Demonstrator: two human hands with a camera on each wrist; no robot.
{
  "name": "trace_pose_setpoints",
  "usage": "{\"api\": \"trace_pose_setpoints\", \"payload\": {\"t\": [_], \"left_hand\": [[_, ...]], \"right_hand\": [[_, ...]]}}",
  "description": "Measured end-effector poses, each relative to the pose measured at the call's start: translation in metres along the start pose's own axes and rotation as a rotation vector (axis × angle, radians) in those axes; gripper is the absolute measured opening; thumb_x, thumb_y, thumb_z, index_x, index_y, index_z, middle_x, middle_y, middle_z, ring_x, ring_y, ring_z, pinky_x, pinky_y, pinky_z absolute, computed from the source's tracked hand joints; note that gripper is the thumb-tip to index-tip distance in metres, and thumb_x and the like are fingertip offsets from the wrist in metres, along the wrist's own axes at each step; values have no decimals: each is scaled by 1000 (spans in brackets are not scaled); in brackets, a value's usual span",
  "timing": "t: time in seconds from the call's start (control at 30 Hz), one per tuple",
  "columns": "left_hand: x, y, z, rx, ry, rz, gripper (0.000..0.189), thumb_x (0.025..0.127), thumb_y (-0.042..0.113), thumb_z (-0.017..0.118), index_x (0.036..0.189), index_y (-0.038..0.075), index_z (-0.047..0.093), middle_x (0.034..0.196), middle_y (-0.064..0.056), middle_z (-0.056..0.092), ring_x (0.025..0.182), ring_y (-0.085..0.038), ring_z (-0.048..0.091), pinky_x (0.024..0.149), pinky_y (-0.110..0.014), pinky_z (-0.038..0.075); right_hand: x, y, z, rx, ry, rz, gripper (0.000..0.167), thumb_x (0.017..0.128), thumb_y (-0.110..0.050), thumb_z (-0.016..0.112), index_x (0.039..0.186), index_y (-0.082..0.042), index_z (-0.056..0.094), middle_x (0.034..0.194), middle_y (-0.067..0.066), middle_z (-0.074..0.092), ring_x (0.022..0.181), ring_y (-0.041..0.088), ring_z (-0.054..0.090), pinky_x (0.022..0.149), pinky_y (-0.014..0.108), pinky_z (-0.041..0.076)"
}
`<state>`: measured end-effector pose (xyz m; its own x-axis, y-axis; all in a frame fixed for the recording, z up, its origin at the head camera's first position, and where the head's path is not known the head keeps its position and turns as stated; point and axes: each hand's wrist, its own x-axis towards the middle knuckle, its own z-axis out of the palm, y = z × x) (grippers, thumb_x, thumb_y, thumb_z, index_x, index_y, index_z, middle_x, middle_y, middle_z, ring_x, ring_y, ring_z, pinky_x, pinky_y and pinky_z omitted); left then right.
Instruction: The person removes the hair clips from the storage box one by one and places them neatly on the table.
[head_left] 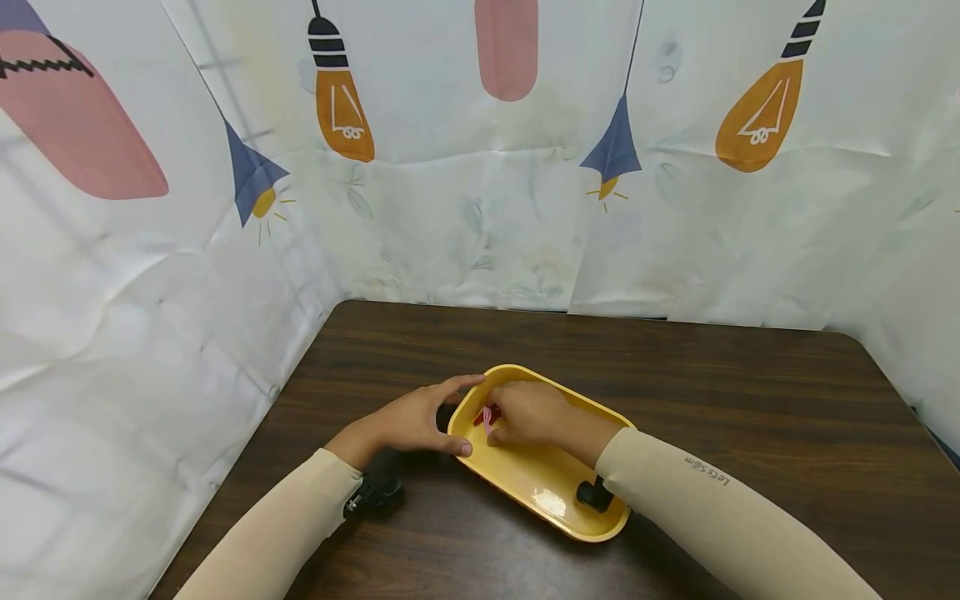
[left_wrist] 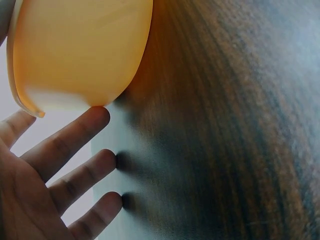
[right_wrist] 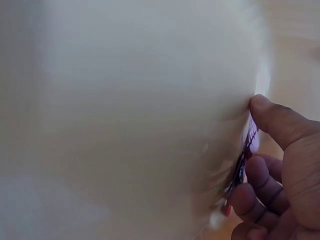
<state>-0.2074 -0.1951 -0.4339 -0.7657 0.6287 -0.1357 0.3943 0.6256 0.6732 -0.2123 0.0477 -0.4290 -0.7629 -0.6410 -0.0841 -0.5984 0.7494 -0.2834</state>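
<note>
A yellow tray (head_left: pixel 547 487) with a raised rim sits slantwise on the dark wooden table. My left hand (head_left: pixel 408 421) spans its left end, thumb at the near rim and index finger at the far corner. In the left wrist view, the other fingers (left_wrist: pixel 82 185) are spread and fairly straight; one meets the tray's outer wall and two reach down to the table. Inside the tray, my right hand (head_left: pixel 528 412) grips small pink and red items (head_left: pixel 488 417) between thumb and curled fingers. They appear as a thin strip (right_wrist: pixel 245 155) in the right wrist view, their kind unclear.
Brown wood-grain table (head_left: pixel 675 383) extends around the tray. White printed fabric (head_left: pixel 450 217) hangs behind the table and along its left side. A black wrist device (head_left: pixel 375 493) is on the left wrist; another black one (head_left: pixel 595 495) shows under the right wrist, over the tray.
</note>
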Motion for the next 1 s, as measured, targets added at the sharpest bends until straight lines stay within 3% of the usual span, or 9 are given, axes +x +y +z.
{"api": "trace_pose_setpoints", "payload": {"t": [0.23,0.7,1.0], "left_hand": [[0,0,0,-7,5,3,99,77,51,88,156,51,28,140,6,59,129,-16,54,106,-53,42],[-1,1,0,13,11,-12,97,77,54,86,156,51,29,141,5,57,129,-18,55,104,-56,44],[-1,-1,0,3,6,2,97,77,56,85,156,52,28,142,7,56,129,-17,55,103,-53,46]], "right_hand": [[0,1,1,-12,5,7,37,84,-44,82,111,-22,72,85,-17,59,76,7,57,71,33,48],[1,1,1,2,-17,-24,31,83,-48,82,102,-26,73,83,-19,60,73,5,57,69,32,48],[0,1,0,4,-35,-49,35,83,-47,83,109,-26,72,89,-18,62,78,5,58,74,33,49]]}}
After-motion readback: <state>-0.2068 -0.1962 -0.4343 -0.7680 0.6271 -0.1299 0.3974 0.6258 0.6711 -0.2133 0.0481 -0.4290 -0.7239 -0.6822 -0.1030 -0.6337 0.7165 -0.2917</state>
